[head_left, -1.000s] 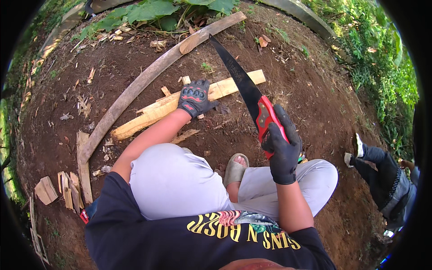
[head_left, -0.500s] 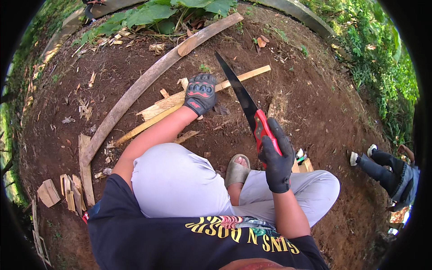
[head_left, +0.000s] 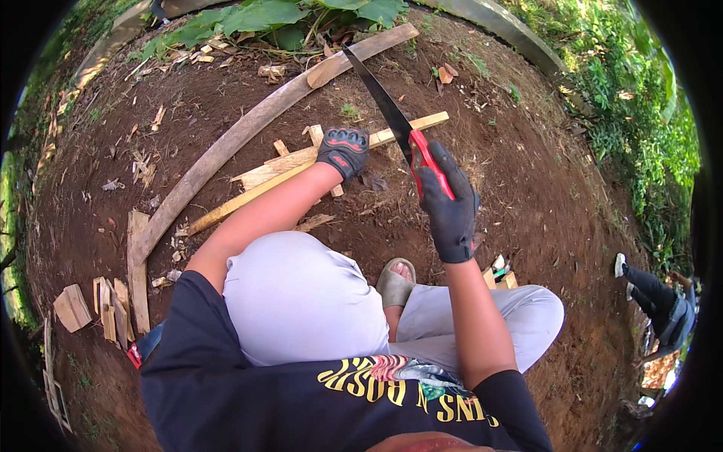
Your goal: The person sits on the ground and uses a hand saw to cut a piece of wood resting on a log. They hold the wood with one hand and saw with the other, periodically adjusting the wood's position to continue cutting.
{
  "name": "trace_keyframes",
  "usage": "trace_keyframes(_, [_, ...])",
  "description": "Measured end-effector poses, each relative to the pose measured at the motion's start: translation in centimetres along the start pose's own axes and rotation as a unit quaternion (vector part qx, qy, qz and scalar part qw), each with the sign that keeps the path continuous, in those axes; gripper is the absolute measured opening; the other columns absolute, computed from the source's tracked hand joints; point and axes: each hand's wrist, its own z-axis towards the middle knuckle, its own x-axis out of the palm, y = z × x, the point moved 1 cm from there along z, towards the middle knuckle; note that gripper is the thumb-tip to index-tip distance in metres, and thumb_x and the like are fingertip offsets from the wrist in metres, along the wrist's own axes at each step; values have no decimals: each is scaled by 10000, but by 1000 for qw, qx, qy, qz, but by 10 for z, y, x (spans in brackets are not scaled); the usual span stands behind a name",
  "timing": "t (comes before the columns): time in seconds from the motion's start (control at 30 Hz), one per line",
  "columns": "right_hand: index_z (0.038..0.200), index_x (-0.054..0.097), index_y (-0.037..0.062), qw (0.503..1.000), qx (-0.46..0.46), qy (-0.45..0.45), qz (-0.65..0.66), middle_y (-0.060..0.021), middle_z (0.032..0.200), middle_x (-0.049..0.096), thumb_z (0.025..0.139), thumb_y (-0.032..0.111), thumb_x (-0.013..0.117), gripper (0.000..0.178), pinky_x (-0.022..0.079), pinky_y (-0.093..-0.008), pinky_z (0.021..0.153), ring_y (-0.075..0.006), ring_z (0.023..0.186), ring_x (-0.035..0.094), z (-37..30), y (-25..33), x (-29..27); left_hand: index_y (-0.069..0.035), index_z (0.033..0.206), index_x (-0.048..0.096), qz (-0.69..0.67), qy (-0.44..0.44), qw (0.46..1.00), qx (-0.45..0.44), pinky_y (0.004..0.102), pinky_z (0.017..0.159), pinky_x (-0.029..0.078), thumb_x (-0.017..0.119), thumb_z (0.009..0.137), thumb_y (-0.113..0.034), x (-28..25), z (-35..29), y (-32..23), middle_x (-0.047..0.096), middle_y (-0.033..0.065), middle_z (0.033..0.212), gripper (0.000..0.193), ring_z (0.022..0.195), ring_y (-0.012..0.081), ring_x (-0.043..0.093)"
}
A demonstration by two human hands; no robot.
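Observation:
My left hand (head_left: 344, 153), in a black glove with red trim, is closed over a long, narrow wooden strip (head_left: 239, 205) and presses it toward the ground. Shorter wood pieces (head_left: 265, 173) lie under and beside the strip by that hand. My right hand (head_left: 449, 202), also gloved, grips the red handle of a hand saw (head_left: 384, 94). Its dark blade points away and to the left, passing across the strip to the right of my left hand. Whether the teeth touch the wood cannot be told. My left fingertips are hidden beneath the glove.
A long curved-looking plank (head_left: 218, 157) runs along the left. Wood offcuts (head_left: 113, 310) and another red-handled tool (head_left: 135, 354) lie by my left side. More small blocks (head_left: 501, 277) sit near my right knee. Another person (head_left: 661, 301) is at the far right.
My right hand has moved forward and slightly left with the saw, so the blade reaches farther past the strip. My left hand has kept its hold. The person at right has shifted.

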Motion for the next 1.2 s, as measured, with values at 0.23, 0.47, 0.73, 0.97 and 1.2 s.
trace_keyframes(0.23, [1498, 689, 1, 988, 43, -42, 144, -150, 1308, 783, 1069, 260, 717, 501, 585, -350, 954, -181, 1075, 746, 48, -58, 64, -96, 1059, 768, 19, -45, 998, 30, 527, 865, 572, 656, 948, -235, 6, -5, -3, 783, 158, 1009, 210, 950, 353, 775])
trace_keyframes(0.47, [1499, 688, 4, 983, 88, -8, 163, -132, 1264, 787, 1093, 239, 671, 469, 583, -328, 892, -170, 983, 741, 28, -75, 70, -90, 1086, 778, -9, 0, 1000, 3, 528, 907, 571, 720, 939, -376, -3, -1, -1, 796, 181, 1049, 327, 992, 374, 778])
trace_keyframes(0.73, [1515, 675, 18, 998, 28, 52, 32, -218, 1479, 723, 1110, 272, 665, 478, 538, -415, 1125, -310, 1342, 717, 6, -66, 32, -117, 1040, 780, 37, -41, 998, 4, 519, 878, 563, 665, 972, -305, 3, -3, -5, 787, 140, 958, 231, 936, 344, 781])
trace_keyframes(0.97, [1546, 657, 27, 996, 59, 54, 25, -164, 1462, 738, 1125, 275, 647, 489, 565, -366, 1061, -220, 1269, 724, -35, -48, -2, -113, 1025, 784, -6, -24, 1000, 10, 520, 851, 593, 669, 960, -291, 5, 2, -1, 796, 156, 989, 222, 922, 352, 786])
trace_keyframes(1.2, [1531, 667, 4, 981, 188, 36, 41, -173, 1449, 739, 1101, 176, 633, 465, 550, -363, 1078, -209, 1247, 716, -119, -14, -81, -101, 1038, 788, -21, 9, 1000, -8, 524, 860, 598, 700, 954, -318, 2, 9, 5, 799, 150, 1001, 249, 930, 356, 788])
